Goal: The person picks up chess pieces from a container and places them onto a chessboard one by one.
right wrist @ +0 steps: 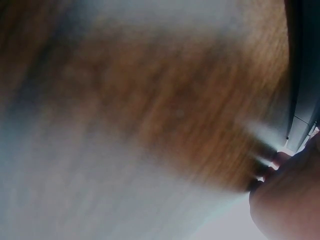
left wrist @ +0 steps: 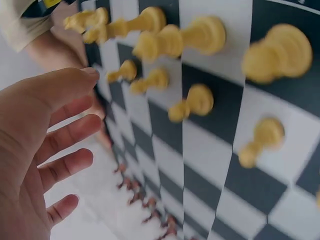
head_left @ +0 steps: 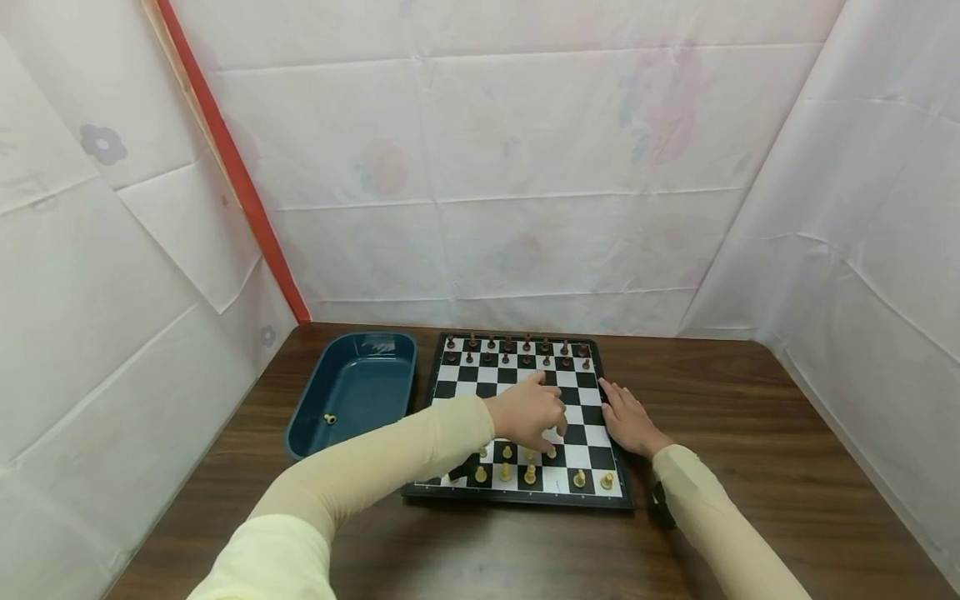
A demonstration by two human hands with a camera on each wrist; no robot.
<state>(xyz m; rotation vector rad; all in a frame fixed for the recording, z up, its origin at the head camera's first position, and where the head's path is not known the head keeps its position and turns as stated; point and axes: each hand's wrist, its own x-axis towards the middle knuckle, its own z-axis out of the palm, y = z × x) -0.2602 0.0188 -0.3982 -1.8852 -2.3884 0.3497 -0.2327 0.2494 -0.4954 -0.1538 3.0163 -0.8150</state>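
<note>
My left hand [head_left: 528, 412] reaches across the chessboard [head_left: 576, 457], its thumb and fingers apart with nothing visible between them. Close to the thumb tip stands a light yellow pawn [left wrist: 122, 71], with another pawn [left wrist: 150, 81] beside it. Behind these pawns is a row of taller yellow pieces, including one tall piece [left wrist: 182, 39]. My right hand [head_left: 632, 423] rests along the board's right edge with its fingers extended. In the right wrist view, that hand [right wrist: 290, 195] shows only partly, next to the dark board side [right wrist: 305, 75]. The left forearm hides the board's near-left part.
A blue tray [head_left: 300, 437] stands left of the board, with a small yellow piece [head_left: 329, 419] inside. Dark red chess pieces [head_left: 527, 343] fill two rows at the far side. Brown wooden tabletop [head_left: 720, 400] surrounds the board, and white sheeting [head_left: 487, 167] hangs behind.
</note>
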